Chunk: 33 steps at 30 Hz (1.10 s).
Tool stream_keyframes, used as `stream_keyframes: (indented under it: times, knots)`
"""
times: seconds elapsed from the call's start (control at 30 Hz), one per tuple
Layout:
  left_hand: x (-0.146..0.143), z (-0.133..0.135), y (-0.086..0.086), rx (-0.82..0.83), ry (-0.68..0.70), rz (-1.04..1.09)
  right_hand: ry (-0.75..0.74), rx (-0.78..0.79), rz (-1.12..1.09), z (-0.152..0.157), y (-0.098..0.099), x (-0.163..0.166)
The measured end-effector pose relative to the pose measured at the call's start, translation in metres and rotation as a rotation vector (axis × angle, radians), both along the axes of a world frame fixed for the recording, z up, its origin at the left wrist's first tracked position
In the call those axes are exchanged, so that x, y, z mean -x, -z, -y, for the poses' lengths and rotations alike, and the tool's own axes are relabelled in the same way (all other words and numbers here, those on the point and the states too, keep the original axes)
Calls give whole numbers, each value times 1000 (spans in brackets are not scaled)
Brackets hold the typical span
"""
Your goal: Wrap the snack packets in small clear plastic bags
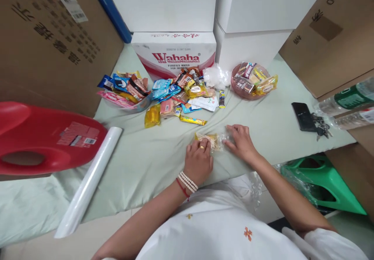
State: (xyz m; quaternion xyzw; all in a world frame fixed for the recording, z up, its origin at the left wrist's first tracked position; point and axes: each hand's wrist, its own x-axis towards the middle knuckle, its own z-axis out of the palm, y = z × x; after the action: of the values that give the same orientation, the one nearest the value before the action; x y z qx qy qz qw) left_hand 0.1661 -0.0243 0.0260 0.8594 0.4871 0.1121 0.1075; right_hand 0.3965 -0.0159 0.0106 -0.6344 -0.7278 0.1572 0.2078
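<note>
A clear plastic bag with yellow snacks inside (214,140) lies on the pale green cloth (152,162) in front of me. My left hand (199,159), with a ring and bead bracelets, has its fingers curled on the bag's left end. My right hand (240,142) lies flat with fingers stretched on the bag's right end. Beyond them a heap of wrapped snacks (175,94) is spread out, partly in a clear bowl (128,105) on the left. A pink bowl (248,84) at the right holds more packets.
A roll of clear film (87,182) and a red plastic stool (43,139) lie at left. A phone (304,116) with keys (321,129) and water bottles (347,100) sit right. Cardboard and white boxes, one marked Wahaha (175,53), wall the back. A green stool (321,182) stands below right.
</note>
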Motion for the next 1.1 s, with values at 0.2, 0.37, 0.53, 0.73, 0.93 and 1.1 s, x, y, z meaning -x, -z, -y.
stream_keyframes:
  times: [0.2,0.37,0.53,0.73,0.93,1.1]
  knots:
    - [1,-5,6,-123,9,-12,42,100,2,-9,-15,14]
    - [6,-13,10,-97,27,38,-103,228,31,-28,-44,75]
    - [50,-32,7,126,33,408,-277,116,124,-23,-35,98]
    - [97,-26,9,136,-202,574,-260,-41,237,-5,-4,90]
    - [139,1,29,80,-196,484,330,-113,108,-68,-49,-10]
    - [162,19,46,16,-186,434,623,-241,258,-180,-121,-133]
